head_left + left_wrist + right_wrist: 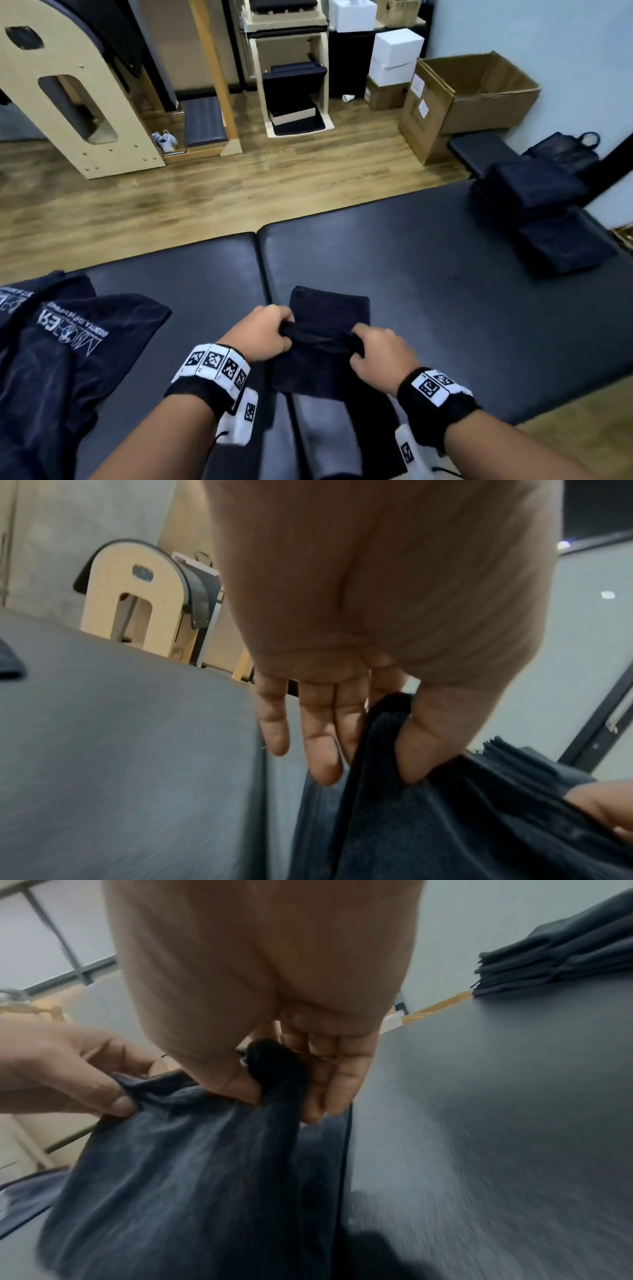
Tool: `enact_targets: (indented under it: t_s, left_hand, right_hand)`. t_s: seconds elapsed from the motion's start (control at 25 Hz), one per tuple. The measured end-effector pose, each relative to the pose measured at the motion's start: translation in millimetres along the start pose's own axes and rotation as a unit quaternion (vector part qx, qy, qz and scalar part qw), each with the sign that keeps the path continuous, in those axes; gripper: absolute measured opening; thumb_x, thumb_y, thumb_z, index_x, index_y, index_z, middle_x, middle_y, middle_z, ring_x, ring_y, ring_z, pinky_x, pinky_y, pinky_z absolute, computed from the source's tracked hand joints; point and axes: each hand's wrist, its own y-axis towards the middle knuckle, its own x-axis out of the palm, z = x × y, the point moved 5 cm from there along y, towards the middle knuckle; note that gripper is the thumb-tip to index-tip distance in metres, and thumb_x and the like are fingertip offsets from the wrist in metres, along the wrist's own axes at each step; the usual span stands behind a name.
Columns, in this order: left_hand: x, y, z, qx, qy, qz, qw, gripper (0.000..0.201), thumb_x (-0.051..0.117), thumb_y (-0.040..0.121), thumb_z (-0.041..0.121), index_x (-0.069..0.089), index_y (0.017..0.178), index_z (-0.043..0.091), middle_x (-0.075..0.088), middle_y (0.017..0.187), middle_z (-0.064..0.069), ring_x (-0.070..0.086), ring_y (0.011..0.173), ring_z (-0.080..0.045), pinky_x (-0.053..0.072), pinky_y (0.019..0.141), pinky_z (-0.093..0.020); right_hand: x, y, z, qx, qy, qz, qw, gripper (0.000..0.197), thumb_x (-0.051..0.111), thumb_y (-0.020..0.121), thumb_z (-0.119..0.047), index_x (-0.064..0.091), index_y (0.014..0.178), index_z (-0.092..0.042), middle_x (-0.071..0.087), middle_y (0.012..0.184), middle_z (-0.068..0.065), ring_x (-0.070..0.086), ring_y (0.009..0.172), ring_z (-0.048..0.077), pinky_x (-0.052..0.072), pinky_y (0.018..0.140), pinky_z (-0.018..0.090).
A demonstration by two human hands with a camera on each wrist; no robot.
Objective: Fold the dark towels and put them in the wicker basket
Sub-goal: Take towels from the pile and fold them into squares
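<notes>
A small dark towel (325, 342) lies partly folded on the black padded table (428, 274), its near part lifted into a fold. My left hand (270, 334) pinches the fold's left end between thumb and forefinger; the other fingers hang straight. My right hand (375, 353) pinches the right end. In the left wrist view the thumb (421, 739) presses the dark towel (445, 818). In the right wrist view the towel (192, 1164) bunches between thumb and fingers (329, 1083). A sliver of the wicker basket (625, 236) shows at the right edge.
A pile of unfolded dark towels with white lettering (58, 359) lies at the table's left. Stacks of folded dark towels (548, 219) sit at the far right. Beyond the table are a wooden floor, an open cardboard box (479, 92) and wooden equipment (68, 85).
</notes>
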Motion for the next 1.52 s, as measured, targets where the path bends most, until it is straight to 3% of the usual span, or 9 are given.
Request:
enact_targets:
  t_s: [0.2, 0.28, 0.4, 0.48, 0.64, 0.84, 1.04, 1.16, 1.52]
  left_hand:
    - [-23.0, 53.3, 2.1, 0.010, -0.078, 0.137, 0.987, 0.022, 0.069, 0.084, 0.019, 0.059, 0.101, 0.028, 0.067, 0.089, 0.005, 0.062, 0.084, -0.013, 0.049, 0.078, -0.029]
    - [-12.3, 61.4, -5.3, 0.004, -0.004, 0.150, 0.989, 0.045, 0.067, 0.086, 0.025, 0.049, 0.128, 0.023, 0.058, 0.120, 0.000, 0.058, 0.112, -0.022, 0.050, 0.093, -0.038]
    - [21.8, 55.0, -0.2, 0.141, 0.158, 0.097, 0.972, 0.057, 0.067, 0.081, 0.035, 0.045, 0.133, 0.026, 0.046, 0.129, 0.002, 0.048, 0.120, -0.024, 0.049, 0.095, -0.041]
    - [41.5, 51.1, -3.0, 0.186, 0.224, 0.039, 0.956, 0.068, 0.065, 0.079, 0.041, 0.042, 0.142, 0.028, 0.040, 0.147, 0.004, 0.038, 0.135, -0.023, 0.044, 0.103, -0.040]
    - [35.3, 56.2, -25.4, 0.054, 0.264, 0.033, 0.962, 0.079, 0.052, 0.093, 0.044, 0.015, 0.157, 0.018, 0.003, 0.166, 0.004, 0.006, 0.152, -0.022, 0.025, 0.118, -0.041]
    - [33.5, 50.6, -16.1, 0.091, 0.237, 0.062, 0.965, 0.077, 0.051, 0.083, 0.023, 0.022, 0.154, 0.016, 0.008, 0.164, -0.010, 0.015, 0.149, -0.033, 0.038, 0.109, -0.045]
    - [37.9, 49.2, -22.7, 0.020, 0.104, 0.060, 0.993, 0.061, 0.062, 0.087, 0.045, 0.037, 0.137, 0.022, 0.027, 0.136, -0.006, 0.043, 0.123, -0.030, 0.049, 0.097, -0.043]
    - [37.3, 48.9, -27.5, -0.065, 0.003, 0.063, 0.996, 0.058, 0.065, 0.088, 0.041, 0.037, 0.133, 0.019, 0.042, 0.128, -0.010, 0.057, 0.111, -0.037, 0.049, 0.094, -0.042]
    - [68.9, 46.8, -32.3, -0.206, -0.141, 0.072, 0.966, 0.033, 0.079, 0.075, 0.038, 0.060, 0.073, 0.012, 0.068, 0.081, -0.006, 0.067, 0.091, -0.028, 0.050, 0.074, -0.028]
  right_hand:
    - [-29.2, 52.0, 22.3, 0.075, 0.096, 0.087, 0.989, 0.041, 0.061, 0.088, -0.033, 0.053, 0.128, -0.027, 0.066, 0.119, 0.007, 0.061, 0.113, 0.034, 0.052, 0.089, 0.039]
    - [-22.2, 60.4, 28.2, 0.092, 0.114, 0.103, 0.984, 0.058, 0.067, 0.088, -0.040, 0.045, 0.139, -0.023, 0.053, 0.130, 0.005, 0.056, 0.119, 0.032, 0.049, 0.096, 0.040]
    - [-0.9, 51.1, 20.4, 0.031, 0.055, 0.145, 0.987, 0.039, 0.067, 0.088, -0.044, 0.059, 0.120, -0.022, 0.049, 0.116, 0.001, 0.054, 0.110, 0.026, 0.051, 0.091, 0.038]
    - [19.2, 42.6, 12.3, -0.020, 0.011, 0.090, 0.996, 0.042, 0.064, 0.087, -0.046, 0.059, 0.125, -0.029, 0.046, 0.129, -0.002, 0.047, 0.118, 0.024, 0.049, 0.097, 0.041]
    - [32.0, 45.4, 22.2, 0.064, 0.024, 0.003, 0.998, 0.079, 0.061, 0.086, -0.049, 0.021, 0.154, -0.039, 0.002, 0.165, -0.011, 0.015, 0.146, 0.029, 0.041, 0.110, 0.049]
    - [26.7, 64.4, 21.7, 0.107, 0.065, -0.081, 0.989, 0.102, 0.063, 0.075, -0.039, 0.003, 0.156, -0.042, -0.016, 0.165, -0.015, 0.003, 0.152, 0.033, 0.034, 0.116, 0.048]
    - [23.7, 70.6, 23.2, 0.182, 0.106, 0.015, 0.977, 0.090, 0.069, 0.079, -0.034, 0.020, 0.153, -0.024, 0.016, 0.160, 0.006, 0.042, 0.135, 0.035, 0.045, 0.105, 0.041]
    - [36.7, 56.8, 31.9, 0.287, 0.187, 0.070, 0.937, 0.051, 0.069, 0.081, -0.039, 0.051, 0.120, -0.012, 0.061, 0.119, 0.008, 0.061, 0.109, 0.031, 0.052, 0.089, 0.036]
    - [62.9, 30.6, 58.1, 0.285, 0.351, 0.042, 0.891, 0.032, 0.070, 0.061, -0.032, 0.067, 0.090, -0.017, 0.074, 0.084, -0.001, 0.072, 0.078, 0.019, 0.061, 0.078, 0.039]
